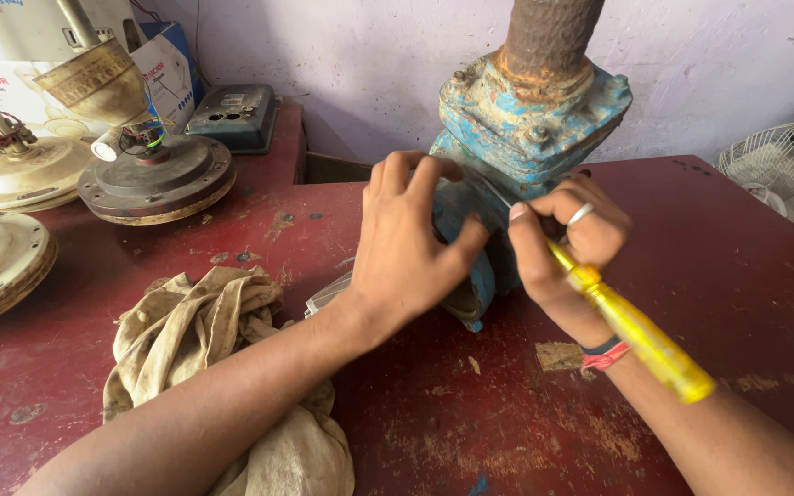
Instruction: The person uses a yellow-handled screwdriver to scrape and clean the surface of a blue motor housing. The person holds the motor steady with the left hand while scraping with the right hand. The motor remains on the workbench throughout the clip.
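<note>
Centrally, a blue-painted, rusty pump housing (pixel 516 138) is standing on a worn red table (pixel 737 276). The person's left hand (pixel 411 248) is spreading over its side, apparently steadying it, while the right hand (pixel 562 243) is closing around a yellow-handled screwdriver (pixel 640 335), its tip angling into the housing. A dirty cloth (pixel 186 331) is lying nearby; white cardboard boxes (pixel 11 55) with red-and-blue printing are standing far left.
</note>
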